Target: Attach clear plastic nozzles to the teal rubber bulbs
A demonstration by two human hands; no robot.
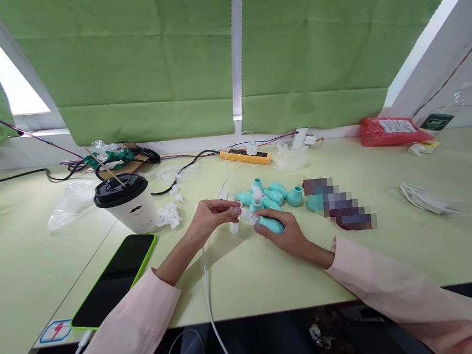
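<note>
My right hand (284,230) is wrapped round a turquoise bulb-shaped handle (272,225) with a clear plastic neck (251,216) that points left. At the tip of that neck, my left hand (214,214) pinches a small whitish translucent piece, mostly covered by the fingers. Whether the two parts are joined, I cannot tell. Just beyond my hands lies a cluster of turquoise bulb-shaped pieces (274,195), some showing open necks. Among them stands a whitish cap-like piece (257,193). A small translucent white piece (234,226) is on the table below my left fingertips.
A lidded paper cup (140,210) and a green-edged phone (113,281) are at left. Behind are an orange power strip (244,156) and plastic bags. A pixelated object (337,204), a white cable (428,201) and a red package (393,130) lie right. Another cable (208,289) hangs over the front edge.
</note>
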